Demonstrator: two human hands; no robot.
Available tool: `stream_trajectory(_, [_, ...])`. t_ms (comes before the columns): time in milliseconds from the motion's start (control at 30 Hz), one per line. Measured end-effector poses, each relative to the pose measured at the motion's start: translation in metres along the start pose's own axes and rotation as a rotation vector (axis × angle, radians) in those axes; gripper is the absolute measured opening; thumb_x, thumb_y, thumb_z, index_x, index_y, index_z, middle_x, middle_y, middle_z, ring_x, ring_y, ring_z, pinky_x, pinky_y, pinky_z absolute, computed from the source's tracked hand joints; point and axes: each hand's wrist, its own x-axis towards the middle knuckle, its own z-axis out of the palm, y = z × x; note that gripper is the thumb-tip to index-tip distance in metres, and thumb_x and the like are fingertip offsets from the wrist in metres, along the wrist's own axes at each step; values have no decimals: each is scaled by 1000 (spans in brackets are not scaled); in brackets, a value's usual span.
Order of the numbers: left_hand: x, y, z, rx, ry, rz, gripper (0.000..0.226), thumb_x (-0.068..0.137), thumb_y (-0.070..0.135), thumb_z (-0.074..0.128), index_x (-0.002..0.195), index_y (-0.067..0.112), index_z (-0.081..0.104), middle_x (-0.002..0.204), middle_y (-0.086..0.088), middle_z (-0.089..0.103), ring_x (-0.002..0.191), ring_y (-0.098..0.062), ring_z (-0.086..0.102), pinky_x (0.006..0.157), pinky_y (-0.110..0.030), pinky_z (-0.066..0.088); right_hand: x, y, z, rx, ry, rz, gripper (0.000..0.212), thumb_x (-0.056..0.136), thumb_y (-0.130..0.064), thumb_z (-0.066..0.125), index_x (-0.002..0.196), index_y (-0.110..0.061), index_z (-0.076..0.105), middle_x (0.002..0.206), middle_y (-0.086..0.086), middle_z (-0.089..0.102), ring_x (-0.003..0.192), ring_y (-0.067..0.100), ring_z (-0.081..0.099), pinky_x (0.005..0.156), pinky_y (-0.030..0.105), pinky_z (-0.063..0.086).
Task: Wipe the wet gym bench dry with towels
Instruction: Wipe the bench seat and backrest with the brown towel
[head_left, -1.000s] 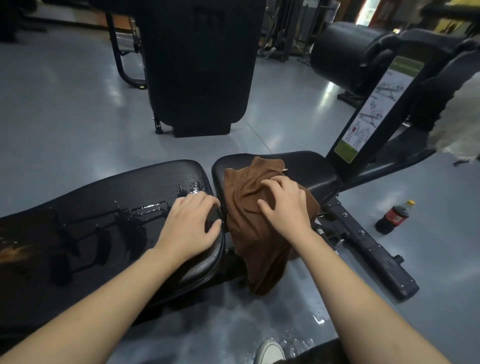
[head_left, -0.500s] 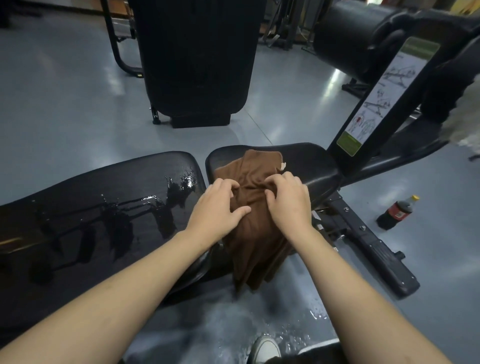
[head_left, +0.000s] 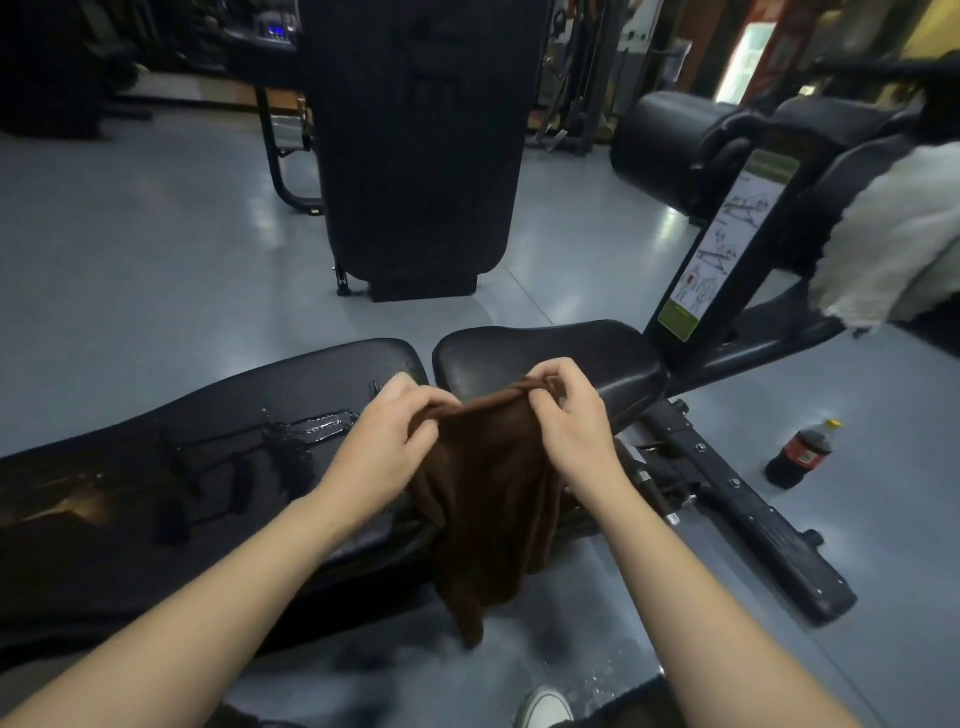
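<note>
Above the gap between the two black padded sections of the gym bench, both hands hold one brown cloth towel (head_left: 493, 483) by its top edge, its lower end hanging below the bench toward the wet grey floor. The left hand (head_left: 387, 447) pinches the towel's left corner with curled fingers, and the right hand (head_left: 569, 421) pinches its right corner the same way. Left of the towel, the long black backrest pad (head_left: 197, 467) carries pooled water streaks, while the shorter black seat pad (head_left: 550, 358) just beyond the towel looks mostly dry. To do this step well, I judge the towel should be spread flat, laid over the streaks and pressed with overlapping strokes. One white fluffy towel (head_left: 893, 239) lies far right of the brown one, and one dark soda bottle with a yellow cap (head_left: 802, 453) stands on the floor to its right.
</note>
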Motion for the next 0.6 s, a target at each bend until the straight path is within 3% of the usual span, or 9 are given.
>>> stream_trajectory(133, [-35,10,-38,51,140,-5,17,95,9,63,101,22,71,90,9,50,88,-3,55,76,-8,37,-22,-28,0,-99,-22,-191,23,92,-3,59,92,-26,63,99,-9,60,96,-1,57,82,7,41])
stream_trajectory(300, [-80,26,-91,162,234,-5,4,93,17,67,91,20,68,86,9,46,83,-4,53,70,-11,37,-65,-68,0,-138,10,-424,17,92,-2,62,94,-18,66,96,-8,56,94,6,57,81,14,44])
stream_trajectory(400, [-100,31,-124,216,300,22,14,90,24,69,79,20,63,82,9,44,76,-7,53,66,-16,37,-84,-90,3,-116,48,-485,14,92,-3,63,94,-16,67,95,-7,57,92,7,57,79,20,46])
stream_trajectory(533, [-101,27,-158,304,369,50,23,93,38,66,76,32,53,81,7,42,70,-12,51,61,-38,45,-80,-110,24,-234,99,-488,5,96,-21,62,96,-21,67,95,-9,58,85,9,57,70,36,49])
stream_trajectory(600, [-93,16,-167,340,358,17,25,92,39,68,73,36,52,81,6,44,70,-15,51,63,-41,47,-67,-113,38,-353,95,-455,12,97,-33,60,96,-25,69,94,-10,58,83,12,56,66,34,42])
